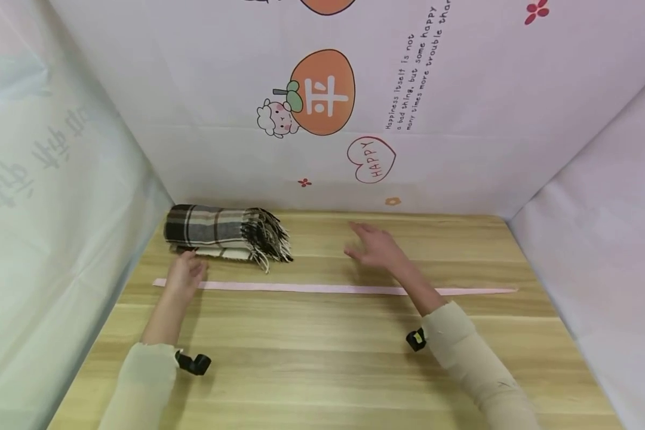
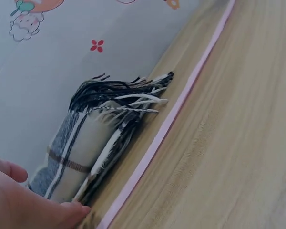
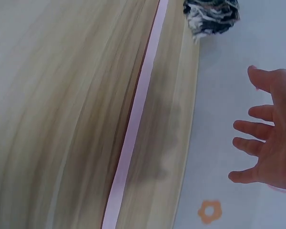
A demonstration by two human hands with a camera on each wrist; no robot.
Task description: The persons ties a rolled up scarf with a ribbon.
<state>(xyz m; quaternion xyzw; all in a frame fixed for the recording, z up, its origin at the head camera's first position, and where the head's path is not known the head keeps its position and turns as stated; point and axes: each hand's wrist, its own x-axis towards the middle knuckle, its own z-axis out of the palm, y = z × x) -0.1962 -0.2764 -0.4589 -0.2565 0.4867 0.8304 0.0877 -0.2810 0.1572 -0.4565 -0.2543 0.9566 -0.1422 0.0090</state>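
A rolled plaid scarf (image 1: 215,228) in black, grey and cream, its dark fringe pointing right, lies at the back left of the wooden table. At its near left edge is my left hand (image 1: 185,276), with thumb and fingers apart; in the left wrist view fingertips (image 2: 78,209) meet or nearly meet the scarf (image 2: 69,157), contact being hard to tell. Off to the right of the fringe, my right hand (image 1: 376,246) hovers over the table holding nothing. The right wrist view shows that hand (image 3: 271,138) with its fingers spread, and the scarf's fringe (image 3: 212,16) at the top.
A pink strip (image 1: 301,288) runs across the wooden table (image 1: 301,358) in front of the scarf. Behind stands a white printed sheet (image 1: 193,89), with more white sheeting (image 1: 48,239) on both sides. Each wrist wears a small black camera (image 1: 194,363).
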